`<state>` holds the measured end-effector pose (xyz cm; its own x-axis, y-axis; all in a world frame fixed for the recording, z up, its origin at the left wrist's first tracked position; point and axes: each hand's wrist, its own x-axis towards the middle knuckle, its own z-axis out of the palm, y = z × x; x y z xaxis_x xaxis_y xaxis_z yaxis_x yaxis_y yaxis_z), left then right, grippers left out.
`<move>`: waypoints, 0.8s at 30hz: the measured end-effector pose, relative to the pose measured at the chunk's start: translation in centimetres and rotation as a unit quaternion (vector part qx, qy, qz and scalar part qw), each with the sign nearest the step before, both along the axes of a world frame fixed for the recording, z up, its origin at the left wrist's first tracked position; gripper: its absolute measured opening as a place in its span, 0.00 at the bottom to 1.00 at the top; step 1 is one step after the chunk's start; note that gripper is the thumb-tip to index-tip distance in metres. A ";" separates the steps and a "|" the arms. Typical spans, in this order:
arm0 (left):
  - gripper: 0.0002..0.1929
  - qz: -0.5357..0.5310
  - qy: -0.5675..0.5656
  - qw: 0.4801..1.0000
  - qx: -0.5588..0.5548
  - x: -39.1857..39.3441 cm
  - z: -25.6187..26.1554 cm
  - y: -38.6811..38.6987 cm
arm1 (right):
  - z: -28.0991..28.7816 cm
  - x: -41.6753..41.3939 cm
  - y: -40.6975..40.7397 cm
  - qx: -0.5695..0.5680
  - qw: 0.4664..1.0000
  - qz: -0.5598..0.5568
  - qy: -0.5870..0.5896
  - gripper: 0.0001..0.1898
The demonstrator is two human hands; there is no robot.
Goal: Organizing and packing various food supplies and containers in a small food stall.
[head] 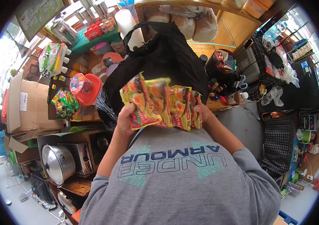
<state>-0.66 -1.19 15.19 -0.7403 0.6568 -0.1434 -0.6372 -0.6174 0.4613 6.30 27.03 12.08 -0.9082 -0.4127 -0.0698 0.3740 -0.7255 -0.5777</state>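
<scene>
Both of my hands hold a row of several yellow and red instant noodle packets point(161, 105) close to my chest. My left hand point(125, 116) grips the packet at one end, its thumb on the front. At the opposite end, my right hand point(203, 114) pinches the last packet. The packets are side by side and look slightly blurred. Just beyond them a large black plastic bag point(173, 53) stands with its mouth open; the lower part of its opening is hidden behind the packets.
To the left are green snack packets point(65, 104), a red plastic lid point(92, 90), a cardboard box point(35, 104) and a metal pot point(59, 163). Scissors point(241, 83) and a bottle with a white cap point(237, 97) are on the right. White foam cups point(125, 21) stand behind the bag.
</scene>
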 end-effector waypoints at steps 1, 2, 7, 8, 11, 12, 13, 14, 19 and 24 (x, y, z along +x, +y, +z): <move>0.32 0.000 0.000 1.000 0.001 0.2 -0.3 0.3 | -0.5 -0.1 0.2 -0.027 0.999 0.007 -0.025 0.43; 0.32 -0.039 0.002 0.999 -0.019 0.5 -0.8 0.7 | -0.8 -0.2 0.4 -0.055 0.997 0.014 -0.049 0.36; 0.32 -0.090 -0.010 0.995 -0.051 0.6 0.7 2.3 | 0.6 -0.6 0.6 0.081 0.992 0.008 -0.091 0.26; 0.31 -0.076 -0.015 0.996 -0.051 0.6 0.4 2.2 | 1.1 -0.4 0.3 0.049 0.994 -0.020 -0.094 0.25; 0.31 -0.039 -0.008 0.998 -0.050 0.5 0.6 1.7 | 1.7 -0.7 0.9 -0.006 0.989 -0.082 -0.123 0.23; 0.30 -0.021 0.003 0.998 -0.051 0.5 0.7 1.5 | 2.0 -1.0 1.3 -0.029 0.982 -0.114 -0.149 0.21; 0.30 -0.014 0.029 0.998 -0.049 0.4 1.1 1.2 | 2.7 -1.2 1.8 -0.028 0.981 -0.119 -0.148 0.21; 0.31 -0.006 0.047 0.998 -0.051 0.0 1.3 0.7 | 3.6 -1.3 2.6 -0.065 0.982 -0.086 -0.157 0.22; 0.32 0.022 0.074 0.996 0.032 -0.8 2.3 -0.2 | 6.5 -2.0 4.4 -0.118 0.986 0.065 -0.094 0.25; 0.27 0.001 0.013 0.998 -0.064 0.8 3.4 4.2 | 4.6 -2.6 0.4 -0.104 0.988 -0.045 -0.105 0.25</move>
<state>0.17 3.00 18.59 -0.7465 0.6326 -0.2063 -0.6222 -0.5538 0.5533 3.72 27.41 16.69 -0.9161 -0.3564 -0.1839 0.3990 -0.8557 -0.3294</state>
